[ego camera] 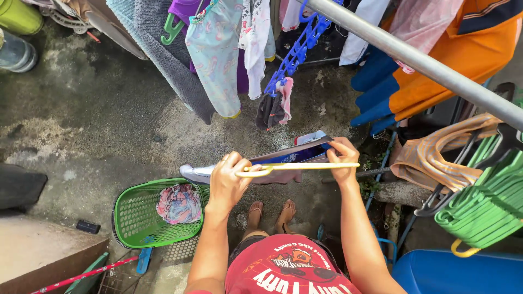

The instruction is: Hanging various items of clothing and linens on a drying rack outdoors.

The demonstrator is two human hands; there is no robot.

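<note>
1. Your left hand [227, 182] was closed around the hook end of a yellow hanger [297, 166], with the fingers curled over it and over the edge of the cloth beneath.
2. Your right hand [343, 160] pinched the other end of that hanger together with the far edge of a grey and blue garment [294, 154]; that grip was narrow and closed on both.
3. The hanger ran almost level between your two hands, lying along the near edge of the garment and touching it.
4. The garment stretched flat from one grip to the other, and its pale end stuck out past your left hand toward the basket.
5. A green laundry basket [131, 223] stood on the concrete floor [98, 109] just left of your left forearm, with a bundled patterned cloth [178, 203] inside it.
6. Your feet in sandals [271, 213] stood on the floor right below the stretched garment.
7. A metal rail [425, 64] crossed the upper right, above and beyond your right hand, and an orange and blue garment [436, 71] hung behind it.
8. A stack of green hangers [485, 204] hung at the right edge, well apart from your right hand, with a striped tan cloth [436, 155] draped beside it.
9. Ahead of both hands hung a blue peg rack [297, 51] holding dark and pink small items, and to its left a pale patterned garment [215, 60] and a grey towel [163, 54].
</note>
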